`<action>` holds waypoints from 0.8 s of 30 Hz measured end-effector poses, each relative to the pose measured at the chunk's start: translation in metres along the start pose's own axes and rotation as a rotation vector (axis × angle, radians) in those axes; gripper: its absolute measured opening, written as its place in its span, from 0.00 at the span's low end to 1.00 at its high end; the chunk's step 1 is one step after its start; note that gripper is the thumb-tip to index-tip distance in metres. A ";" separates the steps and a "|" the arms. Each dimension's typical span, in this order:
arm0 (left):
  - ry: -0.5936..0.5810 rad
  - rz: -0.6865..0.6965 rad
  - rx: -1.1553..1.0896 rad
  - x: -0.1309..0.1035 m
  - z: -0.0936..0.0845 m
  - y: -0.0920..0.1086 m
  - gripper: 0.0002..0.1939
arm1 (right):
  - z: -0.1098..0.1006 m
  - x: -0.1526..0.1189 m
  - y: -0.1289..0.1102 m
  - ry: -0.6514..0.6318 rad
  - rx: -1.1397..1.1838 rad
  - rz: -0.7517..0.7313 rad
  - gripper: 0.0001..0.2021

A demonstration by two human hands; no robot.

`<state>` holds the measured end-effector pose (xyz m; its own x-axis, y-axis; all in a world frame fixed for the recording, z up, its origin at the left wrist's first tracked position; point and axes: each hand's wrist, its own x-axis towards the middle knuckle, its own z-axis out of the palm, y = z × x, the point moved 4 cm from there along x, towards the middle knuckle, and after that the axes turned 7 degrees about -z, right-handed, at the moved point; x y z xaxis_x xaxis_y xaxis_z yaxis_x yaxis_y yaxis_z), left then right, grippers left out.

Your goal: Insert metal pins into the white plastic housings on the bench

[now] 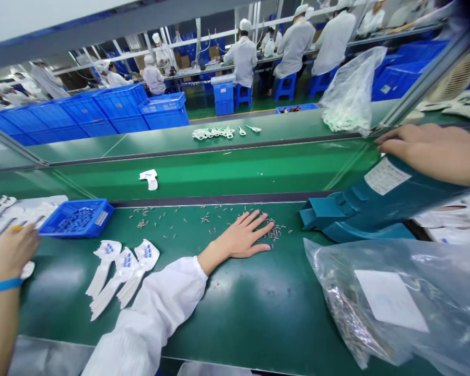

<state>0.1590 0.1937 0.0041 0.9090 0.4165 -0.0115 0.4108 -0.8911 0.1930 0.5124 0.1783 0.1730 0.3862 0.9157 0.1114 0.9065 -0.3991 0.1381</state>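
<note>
My left hand (245,235), in a white sleeve, lies flat with its fingers spread on the green work table. Its fingertips touch a scatter of small metal screw-like parts (274,234). At the right, my right hand (426,149) grips the top of a teal plastic bin (352,209), which is tilted with its narrow end toward the left hand. A white label (387,176) is stuck on the bin's side; what is inside is hidden. More of the small parts (142,223) are strewn along the table's back edge.
Three white plastic handle-shaped pieces (127,263) lie left of my sleeve. A blue tray (97,222) holds small blue parts. Beside it reaches a co-worker's hand (13,250) with a blue wristband. A clear bag (376,308) of metal parts rests front right.
</note>
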 end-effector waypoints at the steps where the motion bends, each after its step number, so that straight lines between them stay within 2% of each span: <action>1: -0.022 -0.026 0.010 -0.001 0.000 -0.002 0.36 | -0.004 -0.005 -0.005 -0.063 0.007 0.025 0.28; 3: -0.050 -0.077 0.031 -0.005 -0.006 -0.007 0.36 | -0.012 -0.012 -0.012 -0.139 0.031 0.045 0.29; 5: -0.048 -0.111 0.045 -0.007 -0.016 -0.010 0.36 | -0.016 -0.015 -0.017 -0.145 0.051 0.042 0.29; 7: -0.024 -0.109 0.048 -0.005 -0.023 -0.004 0.36 | -0.017 -0.016 -0.018 -0.139 0.060 0.044 0.29; 9: -0.009 -0.038 0.036 0.000 -0.022 0.010 0.35 | -0.017 -0.016 -0.018 -0.132 0.068 0.049 0.29; 11: -0.026 0.076 0.025 0.007 -0.013 0.024 0.35 | -0.016 -0.016 -0.018 -0.123 0.073 0.049 0.28; 13: -0.066 0.154 0.035 0.011 -0.002 0.031 0.33 | -0.017 -0.017 -0.019 -0.112 0.078 0.049 0.28; 16: -0.093 0.132 0.072 0.011 0.000 0.020 0.31 | -0.019 -0.019 -0.021 -0.109 0.085 0.046 0.28; 20: -0.094 0.018 0.103 0.007 -0.016 0.002 0.32 | -0.023 -0.021 -0.023 -0.130 0.081 0.048 0.28; 24: -0.125 -0.052 0.081 0.008 -0.019 0.003 0.34 | -0.024 -0.022 -0.024 -0.137 0.074 0.044 0.28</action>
<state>0.1661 0.1975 0.0236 0.8860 0.4413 -0.1423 0.4571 -0.8827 0.1088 0.4783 0.1669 0.1908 0.4407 0.8974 -0.0206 0.8964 -0.4387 0.0624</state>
